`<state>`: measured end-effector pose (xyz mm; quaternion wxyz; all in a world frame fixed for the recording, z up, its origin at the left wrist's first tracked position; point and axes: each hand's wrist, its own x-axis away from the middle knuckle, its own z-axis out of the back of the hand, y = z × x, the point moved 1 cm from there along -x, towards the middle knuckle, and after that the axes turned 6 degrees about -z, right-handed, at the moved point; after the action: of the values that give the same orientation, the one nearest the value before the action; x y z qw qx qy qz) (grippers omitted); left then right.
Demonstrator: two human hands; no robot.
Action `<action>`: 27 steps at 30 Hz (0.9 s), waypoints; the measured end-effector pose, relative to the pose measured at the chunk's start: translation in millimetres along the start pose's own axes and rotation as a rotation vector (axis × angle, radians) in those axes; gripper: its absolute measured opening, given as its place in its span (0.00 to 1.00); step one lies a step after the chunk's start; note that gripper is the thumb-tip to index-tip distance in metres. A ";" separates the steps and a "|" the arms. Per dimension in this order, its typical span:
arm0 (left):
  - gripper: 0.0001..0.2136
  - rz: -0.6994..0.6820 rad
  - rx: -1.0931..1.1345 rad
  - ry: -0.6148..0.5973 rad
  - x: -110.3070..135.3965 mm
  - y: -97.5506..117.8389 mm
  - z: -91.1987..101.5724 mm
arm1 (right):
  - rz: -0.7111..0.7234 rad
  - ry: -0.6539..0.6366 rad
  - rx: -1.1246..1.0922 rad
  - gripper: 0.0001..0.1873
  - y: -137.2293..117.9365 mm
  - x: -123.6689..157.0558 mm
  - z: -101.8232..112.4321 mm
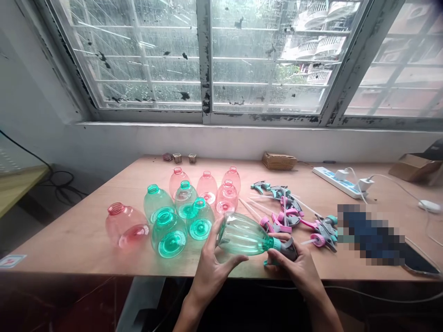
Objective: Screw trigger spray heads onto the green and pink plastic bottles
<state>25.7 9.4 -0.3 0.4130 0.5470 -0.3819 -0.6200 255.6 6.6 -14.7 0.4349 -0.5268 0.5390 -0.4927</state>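
Observation:
A clear green spray bottle lies sideways in the air above the front of the table, its base to the left. My left hand cups it near the base, fingers behind and thumb along the lower side. At the neck sits a grey and teal trigger spray head, held by my right hand with the thumb on the collar. Left of my hands stand several open green bottles and several pink bottles. Loose pink, grey and teal spray heads with straws lie in a pile beyond my right hand.
One pink bottle tilts at the left of the group. A white power strip with plugs and cables lies back right, near a cardboard box. A brown block sits by the wall. A phone rests at the right edge.

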 end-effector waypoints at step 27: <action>0.37 -0.038 0.001 -0.073 -1.1 -10.6 -0.9 | -0.049 -0.047 -0.114 0.28 5.0 -4.5 -1.6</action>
<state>25.7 14.3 -9.8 0.3867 0.5313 -0.3866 -0.6471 253.7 10.9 -19.6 0.4044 -0.5751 0.5428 -0.4594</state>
